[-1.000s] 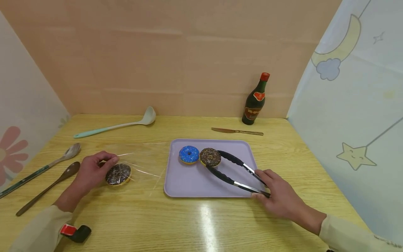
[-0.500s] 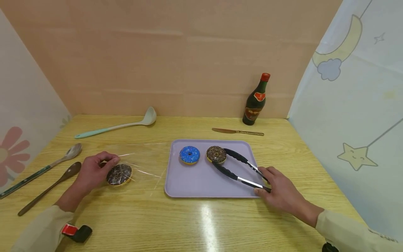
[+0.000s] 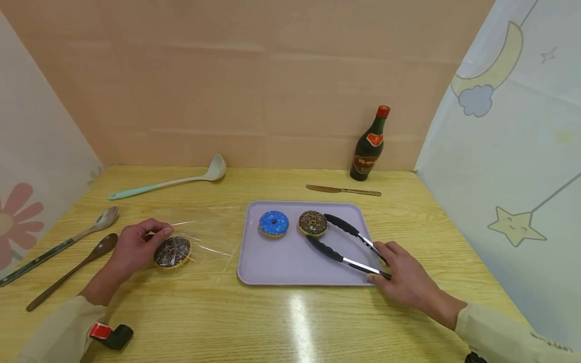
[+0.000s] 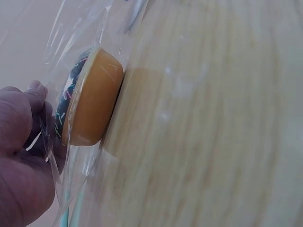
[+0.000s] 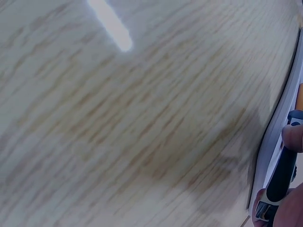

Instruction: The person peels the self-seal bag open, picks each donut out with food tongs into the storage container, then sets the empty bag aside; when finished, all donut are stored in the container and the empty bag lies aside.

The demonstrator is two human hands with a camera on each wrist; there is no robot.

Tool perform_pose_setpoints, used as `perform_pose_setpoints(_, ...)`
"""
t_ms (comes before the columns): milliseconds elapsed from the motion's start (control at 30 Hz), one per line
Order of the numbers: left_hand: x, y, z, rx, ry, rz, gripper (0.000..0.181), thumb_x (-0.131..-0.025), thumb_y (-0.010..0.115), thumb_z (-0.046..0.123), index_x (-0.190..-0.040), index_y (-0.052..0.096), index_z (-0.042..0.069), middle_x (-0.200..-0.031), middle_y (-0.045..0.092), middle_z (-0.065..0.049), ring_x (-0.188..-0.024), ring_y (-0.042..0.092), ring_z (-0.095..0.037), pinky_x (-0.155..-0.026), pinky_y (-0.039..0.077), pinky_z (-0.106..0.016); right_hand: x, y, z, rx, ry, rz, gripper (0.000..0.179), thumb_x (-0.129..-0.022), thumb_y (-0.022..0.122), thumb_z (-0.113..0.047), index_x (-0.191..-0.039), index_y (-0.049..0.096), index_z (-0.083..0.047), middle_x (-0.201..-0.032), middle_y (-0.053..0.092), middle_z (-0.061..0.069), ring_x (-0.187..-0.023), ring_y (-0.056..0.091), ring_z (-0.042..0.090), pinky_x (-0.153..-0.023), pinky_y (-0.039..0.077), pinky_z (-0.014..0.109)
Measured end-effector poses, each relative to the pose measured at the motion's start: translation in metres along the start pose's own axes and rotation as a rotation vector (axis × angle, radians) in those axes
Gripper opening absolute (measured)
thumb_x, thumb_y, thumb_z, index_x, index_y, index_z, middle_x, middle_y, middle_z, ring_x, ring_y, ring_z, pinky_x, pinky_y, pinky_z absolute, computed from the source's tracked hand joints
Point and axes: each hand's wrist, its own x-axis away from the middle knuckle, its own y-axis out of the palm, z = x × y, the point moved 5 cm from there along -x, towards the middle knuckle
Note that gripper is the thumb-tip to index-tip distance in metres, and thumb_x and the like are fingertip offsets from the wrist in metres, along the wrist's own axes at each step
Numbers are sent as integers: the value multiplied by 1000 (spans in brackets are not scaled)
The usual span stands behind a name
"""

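Observation:
My right hand (image 3: 406, 277) grips black-and-steel tongs (image 3: 324, 249) by their handle end, over the tray's right side. The tong tips lie spread at the right and lower edges of a brown-iced doughnut (image 3: 313, 223) on the lilac tray (image 3: 290, 267). A blue-iced doughnut (image 3: 274, 224) sits to its left. At the left, my left hand (image 3: 138, 247) pinches a clear plastic bag (image 3: 211, 242) with thumb and fingers. Under the clear plastic lies another dark-iced doughnut (image 3: 172, 251), whose golden side and coloured sprinkles show in the left wrist view.
A wooden spoon (image 3: 74, 269) and a green-handled spoon (image 3: 63, 244) lie left of my left hand. A ladle (image 3: 172, 180) rests at the back left, a knife (image 3: 342, 190) behind the tray. An upright dark bottle (image 3: 366, 146) stands at the back right, near the wall.
The brown-iced doughnut on the tray has shifted right, away from the blue one, along with the tongs. My right hand has moved slightly right; my left hand stays put.

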Motion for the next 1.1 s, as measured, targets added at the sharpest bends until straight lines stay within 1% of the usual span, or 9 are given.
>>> perform_pose_setpoints(100,0,1,0,3,-2,-4,9,-93,61,5,-91,69,0,-81,66,1,-74,56,1,-64,43,-11,1,-1,1,8,1,20,66,-73,81,-25,-124,53,6,-103,54,10,-76,49,17,-65,43,38)
perform_pose_setpoints(233,0,0,1,-1,-7,-2,9,-93,62,5,-90,69,1,-81,66,0,-73,56,1,-64,43,-11,-2,-5,-1,-8,-15,53,67,-73,81,-24,-126,52,5,-107,55,11,-84,55,23,-70,46,42)
perform_pose_setpoints(367,1,0,2,2,-5,4,8,-92,62,4,-90,69,1,-81,66,0,-72,56,0,-63,43,-11,-10,-7,-11,-35,-49,28,66,-77,79,-27,-128,51,4,-109,54,10,-88,55,22,-72,45,42)
perform_pose_setpoints(467,2,0,1,17,-6,-4,10,-93,61,5,-92,69,-1,-81,66,-2,-72,57,-1,-63,43,-12,-18,-5,-23,-51,-94,-4,66,-79,78,-29,-129,52,4,-109,54,6,-85,52,18,-69,44,38)
perform_pose_setpoints(600,2,1,-1,31,-5,-16,12,-94,59,5,-94,69,-2,-83,66,-8,-73,57,0,-63,43,-13,-32,0,-44,-69,-182,-33,62,-78,79,-26,-128,54,1,-107,55,3,-80,50,15,-67,43,33)
perform_pose_setpoints(667,2,1,-1,30,-2,-19,12,-94,59,5,-93,69,-2,-84,66,-9,-74,57,0,-64,44,-12,-38,3,-56,-74,-227,-53,61,-78,79,-24,-128,55,0,-108,56,3,-84,51,14,-69,45,34)
perform_pose_setpoints(800,1,1,0,15,0,-26,11,-94,60,5,-92,69,-1,-84,67,-5,-75,57,2,-65,44,-12,-51,10,-79,-68,-290,-109,60,-81,77,-26,-130,54,-1,-115,56,5,-97,53,16,-80,47,37)
perform_pose_setpoints(967,-1,1,1,21,6,-38,11,-94,60,5,-93,69,-1,-83,66,-5,-76,57,1,-67,43,-11,-72,17,-103,-59,-336,-162,61,-83,74,-28,-132,52,0,-120,54,9,-106,53,23,-86,45,40)
perform_pose_setpoints(1100,-1,0,3,44,11,-47,11,-94,59,3,-94,69,-2,-84,66,-9,-78,57,1,-69,44,-11,-87,25,-114,-23,-359,-194,62,-84,73,-29,-133,51,1,-120,54,11,-109,52,25,-88,44,40)
